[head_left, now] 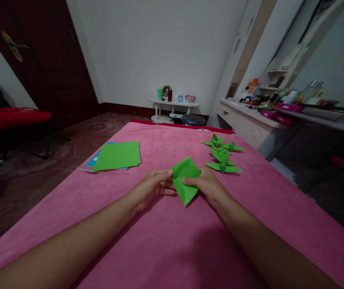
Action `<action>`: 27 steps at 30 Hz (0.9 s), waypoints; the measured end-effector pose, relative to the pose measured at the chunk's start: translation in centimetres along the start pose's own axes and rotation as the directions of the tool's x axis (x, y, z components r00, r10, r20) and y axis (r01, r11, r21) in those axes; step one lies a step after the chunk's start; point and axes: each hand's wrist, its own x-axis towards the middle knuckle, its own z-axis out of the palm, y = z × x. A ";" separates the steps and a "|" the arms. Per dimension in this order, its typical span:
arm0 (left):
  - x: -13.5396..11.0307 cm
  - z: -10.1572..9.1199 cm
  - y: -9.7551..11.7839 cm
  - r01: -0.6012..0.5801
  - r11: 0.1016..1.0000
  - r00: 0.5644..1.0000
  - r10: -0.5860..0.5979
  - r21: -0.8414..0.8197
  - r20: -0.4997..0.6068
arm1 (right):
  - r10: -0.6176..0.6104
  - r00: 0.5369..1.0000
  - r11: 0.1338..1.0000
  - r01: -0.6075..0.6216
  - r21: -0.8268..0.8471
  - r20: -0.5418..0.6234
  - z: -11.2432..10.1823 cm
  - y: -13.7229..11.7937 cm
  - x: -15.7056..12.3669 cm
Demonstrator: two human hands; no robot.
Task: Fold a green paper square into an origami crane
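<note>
A folded green paper [185, 182], kite-shaped with a point toward me, is held just above the pink cloth [166, 241]. My left hand [152, 186] pinches its left edge with thumb and fingers closed. Pinching the paper's right side is my right hand [205, 185], fingers curled on it. Several finished green folded paper figures [223, 156] lie in a row just beyond my right hand. A stack of square sheets [116, 156], green on top with blue beneath, lies at the left of the cloth.
The pink cloth covers a wide flat surface reaching to a red far edge. Beyond stand a small white table [173, 105] with bottles, a dark door [39, 60] at left, a red-seated chair [12, 118], and a cluttered dresser [259, 112] at right.
</note>
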 end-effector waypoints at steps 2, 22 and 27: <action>0.1 -0.2 -0.2 0.014 1.000 1.000 -0.014 -0.003 -0.021 | 0.013 1.000 1.000 -0.013 0.006 0.003 0.0 -0.2 0.0; -0.1 0.7 -1.3 0.060 0.978 0.992 -0.081 -0.200 -0.098 | -0.027 0.999 0.999 0.026 0.023 0.046 0.4 -0.5 -0.5; -0.1 0.5 -1.7 0.049 0.967 0.994 -0.071 -0.250 -0.081 | 0.002 0.998 0.999 -0.005 0.048 0.067 0.2 -0.6 -0.5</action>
